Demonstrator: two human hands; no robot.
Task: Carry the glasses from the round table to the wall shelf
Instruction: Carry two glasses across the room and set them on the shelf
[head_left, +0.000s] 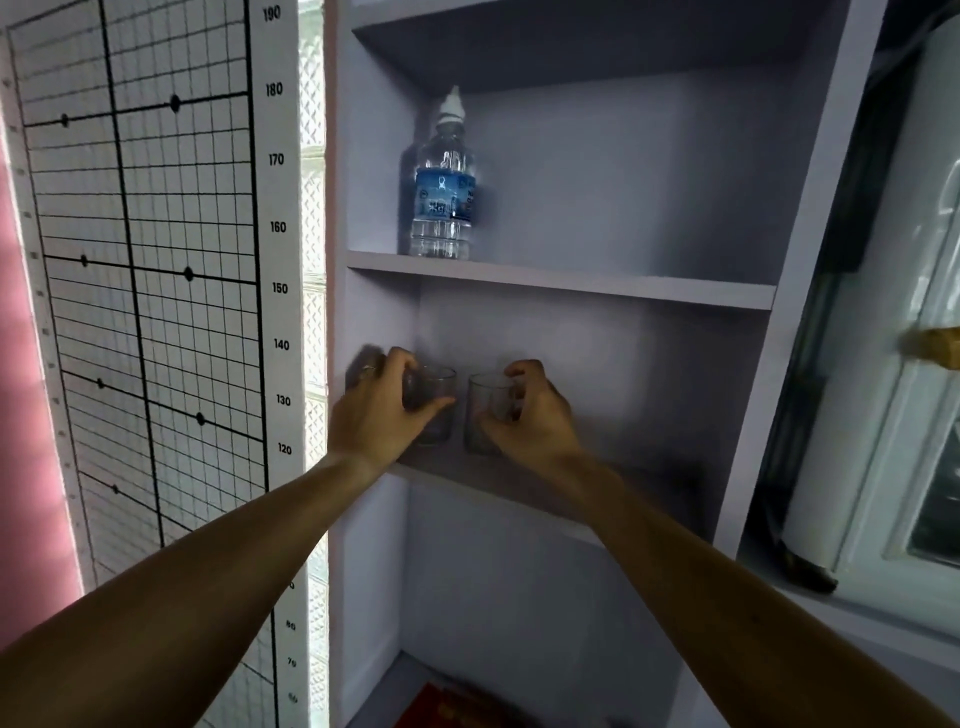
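Both arms reach forward and up into the wall shelf (561, 283), each hand wrapped round a clear glass. The left hand (382, 410) grips the left glass (434, 410) from its outer side, fingers curled over the far wall and thumb stretched across the near side toward the other glass; a ring shows on one finger. The right hand (530, 410) holds the right glass (485, 413) the same way from the right, fingers hooked round the back and thumb pressed along the lower front. The two glasses stand upright, just beside each other with a narrow gap between them, at the left end of the middle shelf board (498, 480); whether their bases rest on the board or hang just above it cannot be told. On the board above, near the left wall, stands a water bottle (441, 182) with a blue label. A height chart (150, 270) hangs left of the shelf.
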